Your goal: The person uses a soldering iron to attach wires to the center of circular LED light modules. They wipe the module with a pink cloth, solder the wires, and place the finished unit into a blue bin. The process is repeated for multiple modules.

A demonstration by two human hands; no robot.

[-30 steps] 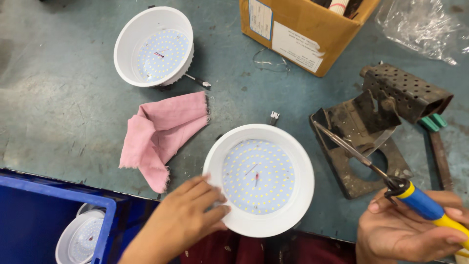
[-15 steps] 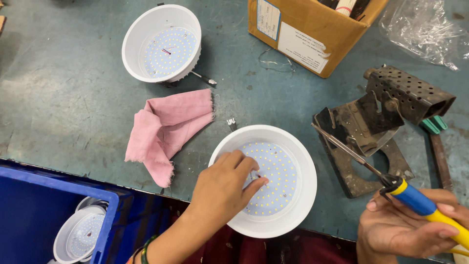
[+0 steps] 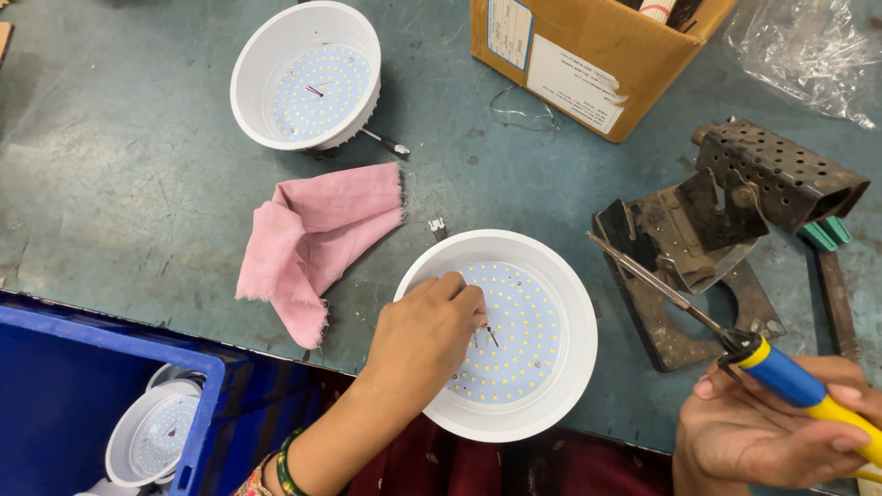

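Left hand (image 3: pixel 424 335) reaches into the white round LED fixture (image 3: pixel 501 335) at the bench's near edge, fingertips pinched on the red and black wire ends (image 3: pixel 487 329) at the board's centre. Right hand (image 3: pixel 767 436) is closed round the soldering iron (image 3: pixel 735 344), tip raised over the iron stand (image 3: pixel 707 248) — apart from the board. Looks like wire placement before soldering — next calls for a steady tip onto those leads.

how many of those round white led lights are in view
3: one under the left hand at the table's near edge, one at the far left of the table, one in the blue crate. More may be hidden in the crate.
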